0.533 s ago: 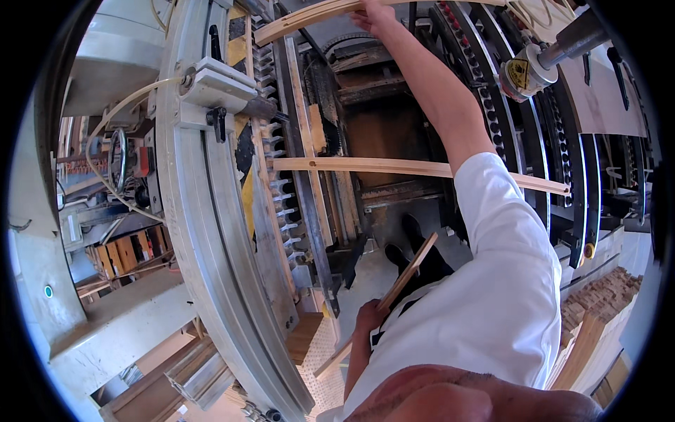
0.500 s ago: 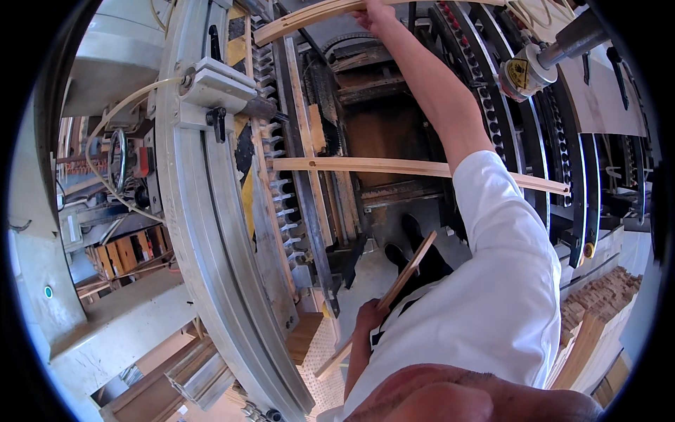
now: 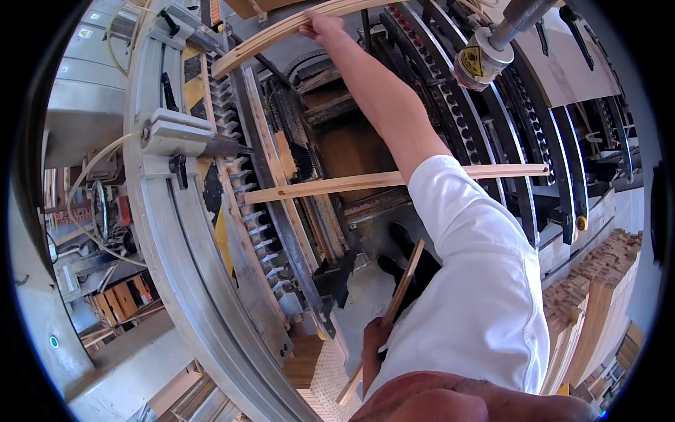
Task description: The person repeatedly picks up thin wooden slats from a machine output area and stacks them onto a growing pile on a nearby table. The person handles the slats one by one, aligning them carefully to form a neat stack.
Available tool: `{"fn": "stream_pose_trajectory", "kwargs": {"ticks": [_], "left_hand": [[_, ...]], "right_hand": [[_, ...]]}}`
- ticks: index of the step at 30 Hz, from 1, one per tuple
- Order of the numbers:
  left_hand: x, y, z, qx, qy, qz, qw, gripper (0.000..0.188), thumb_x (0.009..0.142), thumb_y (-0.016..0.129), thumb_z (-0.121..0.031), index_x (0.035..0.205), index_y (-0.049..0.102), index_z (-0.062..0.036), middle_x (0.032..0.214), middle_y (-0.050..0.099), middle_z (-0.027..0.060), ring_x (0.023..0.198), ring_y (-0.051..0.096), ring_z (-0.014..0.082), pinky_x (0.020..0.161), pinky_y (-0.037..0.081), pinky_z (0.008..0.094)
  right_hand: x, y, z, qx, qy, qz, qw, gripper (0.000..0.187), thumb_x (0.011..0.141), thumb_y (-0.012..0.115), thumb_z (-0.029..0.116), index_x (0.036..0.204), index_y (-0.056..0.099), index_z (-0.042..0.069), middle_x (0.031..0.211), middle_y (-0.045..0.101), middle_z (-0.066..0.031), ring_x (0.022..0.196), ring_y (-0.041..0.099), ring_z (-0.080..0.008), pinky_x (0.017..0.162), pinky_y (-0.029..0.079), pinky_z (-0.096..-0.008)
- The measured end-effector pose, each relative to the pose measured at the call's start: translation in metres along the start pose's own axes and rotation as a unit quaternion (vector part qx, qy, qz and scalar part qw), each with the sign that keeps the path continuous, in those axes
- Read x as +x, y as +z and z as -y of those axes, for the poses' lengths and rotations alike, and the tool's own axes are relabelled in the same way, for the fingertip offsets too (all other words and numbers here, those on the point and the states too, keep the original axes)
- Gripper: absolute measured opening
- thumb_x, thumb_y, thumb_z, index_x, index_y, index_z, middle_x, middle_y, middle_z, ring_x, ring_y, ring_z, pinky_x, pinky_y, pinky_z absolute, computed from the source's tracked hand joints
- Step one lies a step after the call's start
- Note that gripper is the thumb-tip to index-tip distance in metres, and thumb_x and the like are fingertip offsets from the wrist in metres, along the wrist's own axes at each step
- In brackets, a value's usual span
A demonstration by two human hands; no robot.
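Note:
My right arm, in a white sleeve, stretches far across the machine. At its end my right hand [image 3: 323, 29] is closed on a long wooden strip [image 3: 264, 43] with a groove along it, near the top of the view. Close to my body, my left hand [image 3: 375, 336] grips a narrow wooden strip [image 3: 403, 288], which slants past my legs; the palm side is hidden. Between the hands a second grooved strip [image 3: 337, 184] lies across the machine's rails, running beneath my right arm. Its left end rests by a row of metal teeth [image 3: 242, 169].
A pale metal beam [image 3: 158, 204] with clamps runs down the left side. Black rails [image 3: 485, 133] with round studs stand at the right, below a round clamp head [image 3: 481, 60]. Stacked wood [image 3: 598, 302] fills the lower right. My dark shoes [image 3: 394, 257] are on the floor.
The view has shifted, so the machine appears farther left. My right hand is still on the far strip, and my left hand keeps its strip.

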State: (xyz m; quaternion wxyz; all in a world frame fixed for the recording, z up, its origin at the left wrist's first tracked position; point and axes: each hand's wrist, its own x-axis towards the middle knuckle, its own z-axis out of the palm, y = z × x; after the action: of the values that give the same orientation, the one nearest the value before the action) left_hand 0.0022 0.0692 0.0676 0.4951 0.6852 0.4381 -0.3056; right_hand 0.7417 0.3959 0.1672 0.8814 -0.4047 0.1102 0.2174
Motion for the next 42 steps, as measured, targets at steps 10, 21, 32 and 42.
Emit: {"fn": "stream_pose_trajectory", "kwargs": {"ticks": [10, 21, 32, 42], "left_hand": [[0.008, 0.044, 0.054, 0.040, 0.005, -0.034, 0.999, 0.039, 0.081, 0.068, -0.037, 0.107, 0.069, -0.0078, 0.097, 0.069, 0.0224, 0.095, 0.066, 0.0392, 0.081, 0.053, 0.0454], [0.010, 0.022, 0.036, 0.054, 0.091, -0.043, 0.993, 0.036, 0.079, 0.069, -0.036, 0.099, 0.071, -0.0065, 0.095, 0.069, 0.0219, 0.092, 0.066, 0.0404, 0.080, 0.053, 0.0457], [0.001, 0.018, 0.069, 0.163, 0.162, -0.024, 0.973, 0.034, 0.078, 0.068, -0.036, 0.098, 0.070, -0.0088, 0.103, 0.068, 0.0194, 0.098, 0.064, 0.0384, 0.085, 0.052, 0.0463], [-0.053, 0.043, 0.076, 0.155, 0.108, -0.067, 0.980, 0.031, 0.079, 0.067, -0.034, 0.100, 0.071, -0.0110, 0.103, 0.069, 0.0173, 0.099, 0.064, 0.0371, 0.086, 0.052, 0.0452]], "right_hand": [[0.019, -0.001, -0.007, -0.046, 0.018, 0.068, 0.996, 0.040, 0.087, 0.071, 0.028, 0.103, 0.057, -0.006, 0.077, 0.068, -0.0175, 0.055, 0.065, -0.0234, 0.044, 0.054, -0.0330], [-0.161, -0.048, 0.010, -0.480, -0.067, 0.247, 0.839, 0.059, 0.086, 0.066, 0.052, 0.089, 0.067, -0.007, 0.072, 0.066, -0.0194, 0.066, 0.068, -0.0258, 0.057, 0.055, -0.0373], [-0.379, -0.235, 0.089, -0.701, -0.405, 0.320, 0.492, 0.040, 0.089, 0.064, 0.036, 0.123, 0.061, 0.016, 0.114, 0.064, -0.0135, 0.107, 0.060, -0.0345, 0.093, 0.047, -0.0451], [-0.296, -0.222, 0.083, -0.694, -0.523, 0.218, 0.443, 0.028, 0.088, 0.062, 0.018, 0.115, 0.067, 0.016, 0.107, 0.068, -0.0109, 0.101, 0.061, -0.0344, 0.087, 0.049, -0.0464]]}}
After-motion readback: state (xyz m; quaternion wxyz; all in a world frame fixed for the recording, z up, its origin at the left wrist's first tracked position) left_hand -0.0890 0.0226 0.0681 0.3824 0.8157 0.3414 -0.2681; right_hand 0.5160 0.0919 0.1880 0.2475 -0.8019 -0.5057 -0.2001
